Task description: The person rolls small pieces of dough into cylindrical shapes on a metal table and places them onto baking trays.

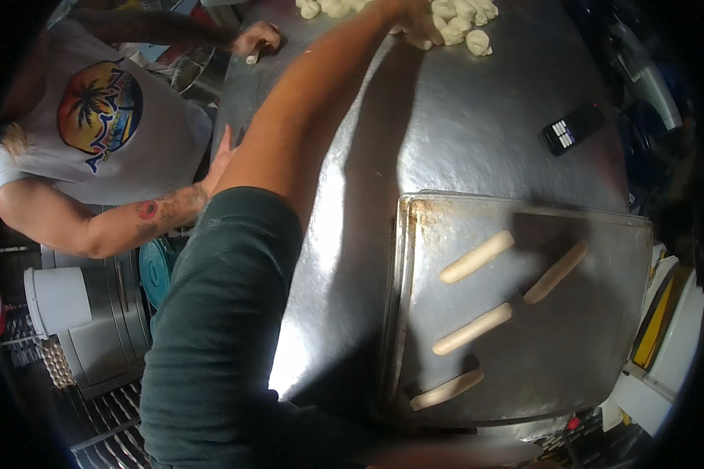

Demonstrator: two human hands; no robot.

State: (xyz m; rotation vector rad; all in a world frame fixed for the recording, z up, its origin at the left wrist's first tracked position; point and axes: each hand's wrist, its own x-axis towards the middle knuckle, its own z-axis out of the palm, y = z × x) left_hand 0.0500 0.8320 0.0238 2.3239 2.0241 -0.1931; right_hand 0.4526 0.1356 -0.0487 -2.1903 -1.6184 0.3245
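Grey metal, scuffed and shining in patches, makes up the bench (485, 148), which runs away from the viewer through the middle of a crowded workroom. At its left side stands a co-worker in a white shirt (164, 148) with a round palm-tree and sunset print (100, 106), bold lettering slanting up across it. One of the co-worker's hands (260, 36) is at a small bit of dough (252, 59) on the bench; the other is partly hidden behind the wearer's arm. A worn metal tray (555, 375) lies on the near right of the bench, its left edge doubled as if two were stacked. The wearer's left arm, in a dark green sleeve (219, 328), stretches to the far end, where the left hand (418, 27) is down at the dough lumps (455, 22); whether the fingers are closed on one I cannot tell. The right hand cannot be made out. A white bucket (61, 301) and a teal lid (156, 272) are at the left beyond the bench. Near the bench's right edge lies a black handset (572, 129), its pale keys too small to read. Four pale dough sticks (472, 329) rest on the tray, well apart, long axes all slanting from lower left to upper right.
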